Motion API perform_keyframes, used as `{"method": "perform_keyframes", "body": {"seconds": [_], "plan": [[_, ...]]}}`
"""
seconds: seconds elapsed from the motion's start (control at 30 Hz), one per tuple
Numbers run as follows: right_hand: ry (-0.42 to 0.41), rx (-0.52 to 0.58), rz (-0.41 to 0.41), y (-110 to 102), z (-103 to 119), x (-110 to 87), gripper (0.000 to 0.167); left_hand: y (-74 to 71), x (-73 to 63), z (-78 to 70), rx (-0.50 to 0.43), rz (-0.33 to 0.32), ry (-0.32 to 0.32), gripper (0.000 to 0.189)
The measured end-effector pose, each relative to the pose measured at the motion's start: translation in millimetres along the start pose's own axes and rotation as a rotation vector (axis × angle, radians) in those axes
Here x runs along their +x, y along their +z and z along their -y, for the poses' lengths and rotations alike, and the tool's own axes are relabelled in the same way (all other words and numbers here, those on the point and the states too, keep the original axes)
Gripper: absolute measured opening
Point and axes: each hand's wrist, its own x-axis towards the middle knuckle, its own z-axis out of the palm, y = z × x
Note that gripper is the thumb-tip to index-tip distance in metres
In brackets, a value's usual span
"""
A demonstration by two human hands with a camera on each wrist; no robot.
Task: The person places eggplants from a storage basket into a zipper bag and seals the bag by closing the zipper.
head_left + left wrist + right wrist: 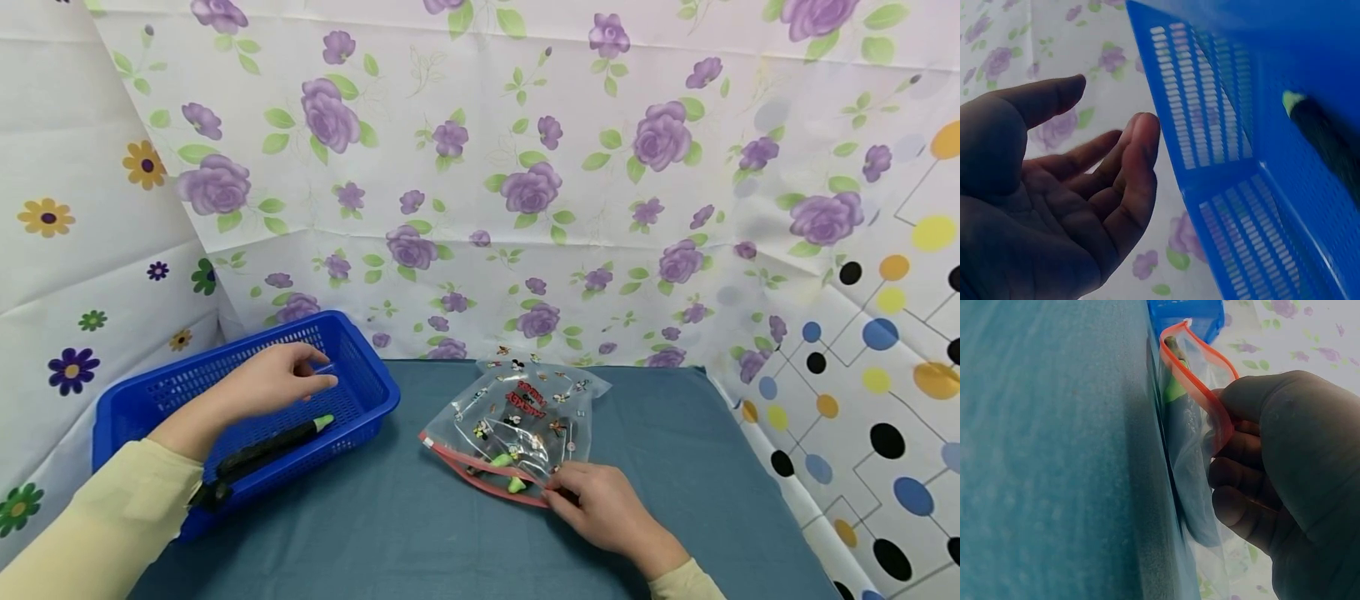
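A clear zip bag (480,417) with small cartoon prints and a red zip edge lies on the cloth. My right hand (600,504) pinches the right end of that edge between thumb and fingers. The bag's mouth gapes, and inside show green tips and an eggplant (1185,444) with a green cap and brown stem. Over the blue basket (386,392) hovers my left hand (273,379), fingers loosely bent and holding nothing. Below it in the basket rests a long dark vegetable-like piece (277,446) with a light green tip; the left forearm overlaps its near end.
A blue-green cloth (390,533) covers the table. Flowered sheets (465,183) hang behind and at the left, and a dotted sheet (870,400) hangs at the right. The basket's raised perforated walls stand at the table's left side.
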Motion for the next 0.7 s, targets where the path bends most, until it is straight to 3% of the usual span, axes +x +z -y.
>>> {"method": "perform_keyframes", "body": {"seconds": [0.27,0.7], "plan": [[0.000,0.012,0.001,0,-1,-0.1,0.015,-4.0,1.7,20.7,0.131,0.125,0.093,0.050],[-0.001,0.014,-0.001,0,1,0.0,0.016,-10.7,2.0,32.0,0.228,0.231,0.032,0.055]]}}
